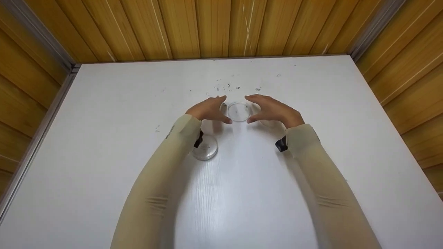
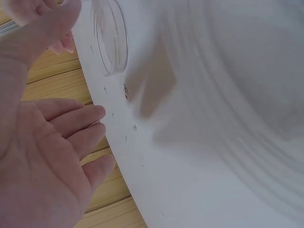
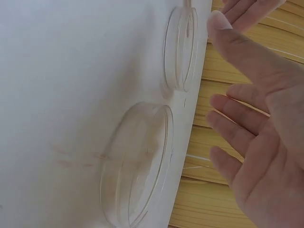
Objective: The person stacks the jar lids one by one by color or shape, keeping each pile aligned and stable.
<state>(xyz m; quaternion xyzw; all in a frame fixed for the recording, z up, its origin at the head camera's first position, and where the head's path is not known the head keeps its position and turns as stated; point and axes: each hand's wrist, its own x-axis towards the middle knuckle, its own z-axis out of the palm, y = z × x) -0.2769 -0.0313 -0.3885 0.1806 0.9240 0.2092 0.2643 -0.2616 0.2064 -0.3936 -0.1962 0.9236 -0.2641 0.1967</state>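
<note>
A clear round petri dish (image 1: 238,112) lies on the table between the two hands. Left of it, my left hand (image 1: 209,109) is held with fingers and thumb spread apart, palm toward the dish. My right hand (image 1: 273,109) mirrors it on the other side, and both palms are bare in the wrist views. A second petri dish (image 1: 206,149) sits nearer, beside the left wrist, looming large in the left wrist view. Beneath the right hand is a third clear dish (image 3: 135,166), mostly covered by that hand in the head view.
The white table (image 1: 238,193) carries small dark specks (image 1: 228,85) beyond the hands. Yellow wood-look panels (image 1: 211,27) rise behind it and at both sides, with a metal rail (image 1: 38,138) along the left edge.
</note>
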